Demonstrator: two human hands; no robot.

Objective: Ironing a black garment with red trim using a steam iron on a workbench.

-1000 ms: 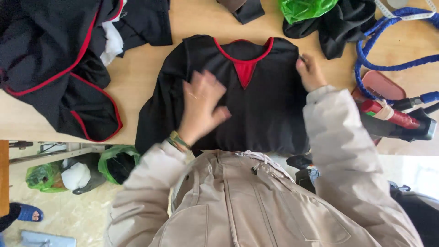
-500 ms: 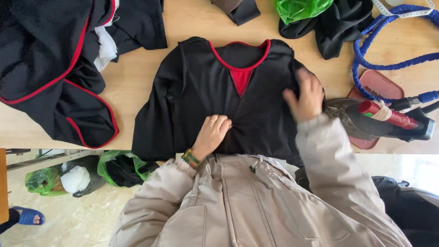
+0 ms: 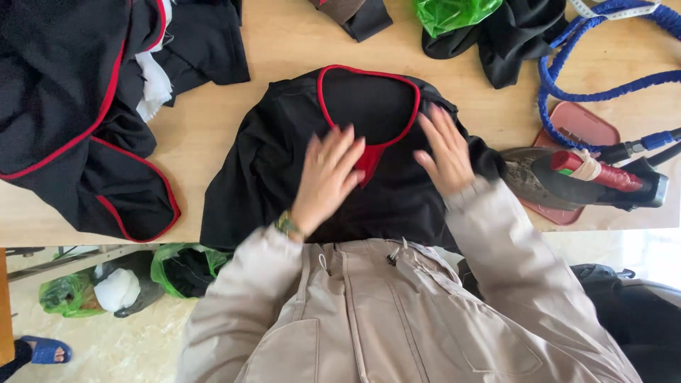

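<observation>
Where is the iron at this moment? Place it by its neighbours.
In the head view, the iron lies on a reddish pad at the table's right edge, just right of the person's right hand and below the coiled blue hose.

Both hands blur with motion: left hand (image 3: 325, 177), right hand (image 3: 447, 150). Top edge crops the green bag (image 3: 454, 13); left edge crops the garment pile (image 3: 64, 106).

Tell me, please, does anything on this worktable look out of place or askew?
Mostly no. The left hand and right hand lie flat on the black garment with red neckline. The one oddity: the iron sits only partly on its red pad, its nose overhanging toward the garment.
</observation>
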